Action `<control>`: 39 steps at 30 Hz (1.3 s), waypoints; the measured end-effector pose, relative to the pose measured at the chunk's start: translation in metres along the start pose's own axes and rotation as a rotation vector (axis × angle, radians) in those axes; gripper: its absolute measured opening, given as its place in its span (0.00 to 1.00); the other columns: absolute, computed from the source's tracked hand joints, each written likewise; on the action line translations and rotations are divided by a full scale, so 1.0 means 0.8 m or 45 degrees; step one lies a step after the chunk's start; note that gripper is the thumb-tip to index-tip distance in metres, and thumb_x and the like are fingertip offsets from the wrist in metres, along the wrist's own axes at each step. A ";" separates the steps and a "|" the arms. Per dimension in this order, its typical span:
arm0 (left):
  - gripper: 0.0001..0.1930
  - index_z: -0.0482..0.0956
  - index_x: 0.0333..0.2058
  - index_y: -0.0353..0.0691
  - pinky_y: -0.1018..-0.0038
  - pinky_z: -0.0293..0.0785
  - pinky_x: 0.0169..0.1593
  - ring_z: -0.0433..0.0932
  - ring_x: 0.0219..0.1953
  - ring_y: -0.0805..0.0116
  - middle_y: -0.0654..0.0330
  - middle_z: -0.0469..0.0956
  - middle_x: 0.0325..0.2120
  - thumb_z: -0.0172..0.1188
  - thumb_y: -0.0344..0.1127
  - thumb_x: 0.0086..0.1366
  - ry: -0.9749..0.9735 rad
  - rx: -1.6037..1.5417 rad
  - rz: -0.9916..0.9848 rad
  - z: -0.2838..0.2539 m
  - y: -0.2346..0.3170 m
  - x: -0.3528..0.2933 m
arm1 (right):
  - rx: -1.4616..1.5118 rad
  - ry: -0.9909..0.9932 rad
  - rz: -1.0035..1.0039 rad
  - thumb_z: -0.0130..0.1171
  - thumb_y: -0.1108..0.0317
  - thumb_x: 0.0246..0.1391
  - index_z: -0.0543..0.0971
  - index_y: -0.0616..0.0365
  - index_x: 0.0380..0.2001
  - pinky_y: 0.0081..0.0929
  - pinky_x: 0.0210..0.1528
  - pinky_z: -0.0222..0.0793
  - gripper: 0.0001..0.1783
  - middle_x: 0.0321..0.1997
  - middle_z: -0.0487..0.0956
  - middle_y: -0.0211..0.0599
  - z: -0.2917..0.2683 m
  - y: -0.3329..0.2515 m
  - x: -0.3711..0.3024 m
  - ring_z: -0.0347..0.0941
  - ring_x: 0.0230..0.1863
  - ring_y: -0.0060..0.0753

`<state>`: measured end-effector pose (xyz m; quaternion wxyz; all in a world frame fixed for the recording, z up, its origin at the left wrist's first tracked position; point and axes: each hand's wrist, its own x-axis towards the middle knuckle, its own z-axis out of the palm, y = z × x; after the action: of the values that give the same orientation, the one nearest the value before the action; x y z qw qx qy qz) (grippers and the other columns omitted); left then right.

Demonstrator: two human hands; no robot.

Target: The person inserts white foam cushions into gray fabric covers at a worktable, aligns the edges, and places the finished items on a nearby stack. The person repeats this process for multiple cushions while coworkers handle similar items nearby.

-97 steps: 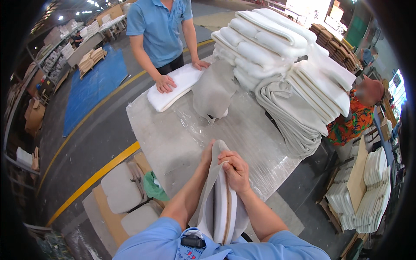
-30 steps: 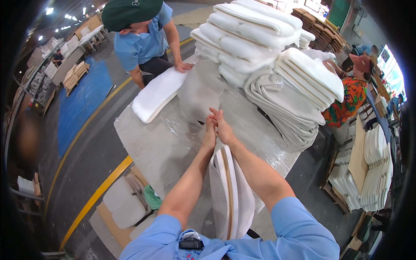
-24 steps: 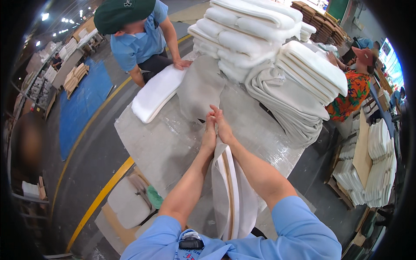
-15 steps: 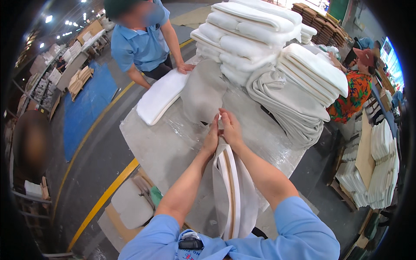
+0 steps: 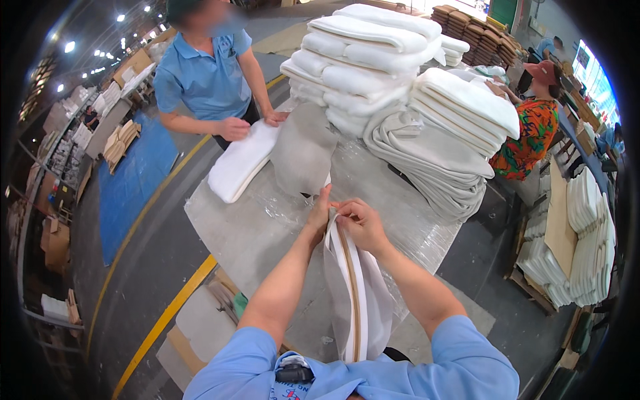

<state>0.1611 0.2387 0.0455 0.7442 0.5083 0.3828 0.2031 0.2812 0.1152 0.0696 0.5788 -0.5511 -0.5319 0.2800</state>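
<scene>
A grey fabric cover with a white foam pad inside (image 5: 357, 300) stands on edge between my forearms, its brown zipper line running toward me. My left hand (image 5: 319, 213) and my right hand (image 5: 358, 222) pinch the cover's far top end together. They rest over a table wrapped in clear plastic film (image 5: 247, 227). Beyond my hands a grey covered cushion (image 5: 303, 157) leans upright on the table.
A person in a blue shirt (image 5: 207, 73) across the table presses a white pad (image 5: 240, 163). Tall stacks of white pads and grey covers (image 5: 407, 87) fill the table's far right. Another person in a floral shirt (image 5: 530, 133) sits right. A yellow floor line (image 5: 173, 313) runs left.
My hands slid along the cover from its near part to its far top end. The person opposite straightened up from leaning over the white pad.
</scene>
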 end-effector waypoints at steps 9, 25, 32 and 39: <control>0.50 0.48 0.80 0.51 0.59 0.74 0.65 0.81 0.57 0.51 0.45 0.75 0.63 0.32 0.80 0.72 -0.339 -0.265 -0.147 -0.032 0.019 0.012 | 0.097 -0.347 0.033 0.63 0.76 0.64 0.85 0.61 0.42 0.25 0.48 0.74 0.05 0.46 0.85 0.30 -0.003 -0.008 0.024 0.77 0.45 0.22; 0.56 0.55 0.79 0.62 0.68 0.78 0.53 0.82 0.43 0.61 0.47 0.75 0.64 0.23 0.90 0.63 -0.685 0.532 -0.080 0.076 0.117 -0.038 | 0.332 0.088 0.003 0.63 0.68 0.69 0.83 0.62 0.39 0.26 0.45 0.69 0.08 0.37 0.81 0.27 0.031 0.002 -0.043 0.72 0.39 0.23; 0.32 0.67 0.71 0.41 0.68 0.77 0.55 0.84 0.49 0.57 0.50 0.75 0.64 0.42 0.56 0.80 -0.432 -0.184 0.331 0.060 0.082 -0.022 | 0.300 0.102 0.035 0.63 0.70 0.68 0.84 0.62 0.41 0.28 0.49 0.72 0.06 0.38 0.84 0.32 0.021 -0.009 -0.050 0.76 0.43 0.25; 0.31 0.71 0.70 0.47 0.65 0.73 0.64 0.77 0.61 0.66 0.59 0.79 0.60 0.47 0.60 0.79 0.238 -0.518 0.010 0.042 -0.069 -0.108 | 0.284 0.209 -0.004 0.62 0.72 0.68 0.85 0.58 0.49 0.26 0.50 0.72 0.09 0.46 0.85 0.33 0.008 0.003 -0.056 0.77 0.45 0.25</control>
<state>0.1285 0.1370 0.0325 0.7920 0.3281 0.3991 0.3253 0.2636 0.0767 0.0526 0.6785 -0.5036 -0.4492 0.2903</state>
